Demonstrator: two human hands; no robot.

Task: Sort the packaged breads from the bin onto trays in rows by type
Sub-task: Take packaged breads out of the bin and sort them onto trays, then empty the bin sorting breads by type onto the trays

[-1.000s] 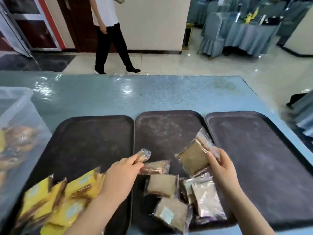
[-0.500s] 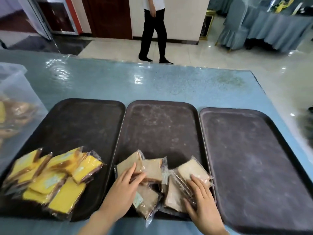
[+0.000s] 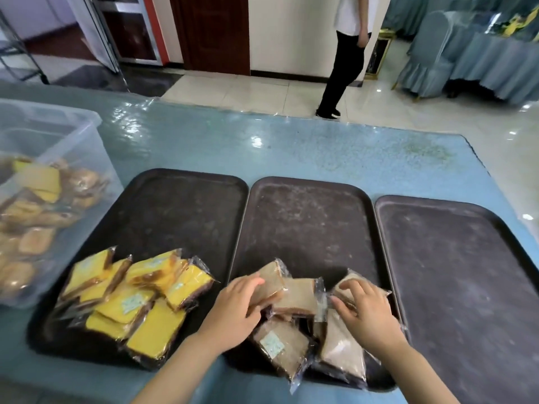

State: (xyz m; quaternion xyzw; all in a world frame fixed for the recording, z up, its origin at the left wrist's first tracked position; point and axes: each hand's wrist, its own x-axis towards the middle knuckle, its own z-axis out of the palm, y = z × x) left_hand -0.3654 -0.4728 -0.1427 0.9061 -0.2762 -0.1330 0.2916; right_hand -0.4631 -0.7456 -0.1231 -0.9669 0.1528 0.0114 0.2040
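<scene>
Since half a second ago, both of my hands are staying down on the brown packs, the right one sliding a little farther up onto its pack, and the bystander (image 3: 344, 53) is drifting rightward along the far floor. At the far left, the clear bin (image 3: 73, 158) is sitting on the blue worktop (image 3: 291, 147), holding more wrapped breads, some yellow, some brown. Just beside it, the left tray (image 3: 180, 205) is carrying the yellow packs (image 3: 137, 301), bunched and overlapping at its near end. On the middle tray (image 3: 309, 217), the brown packs (image 3: 294, 298) are lying in a loose overlapping cluster at the near edge, one with a pale label facing up. My left hand (image 3: 236, 313) is resting on the leftmost upper brown pack, its fingers (image 3: 248, 282) lightly bent over the wrapper and the thumb pressing beneath, so it is gripping that pack. My right hand (image 3: 367, 313) is lying on the rightmost brown pack, fingers spread and curling onto the plastic; whether they are pinching it I cannot tell. Farthest right, the right tray (image 3: 455, 258) is sitting beside the middle one.
</scene>
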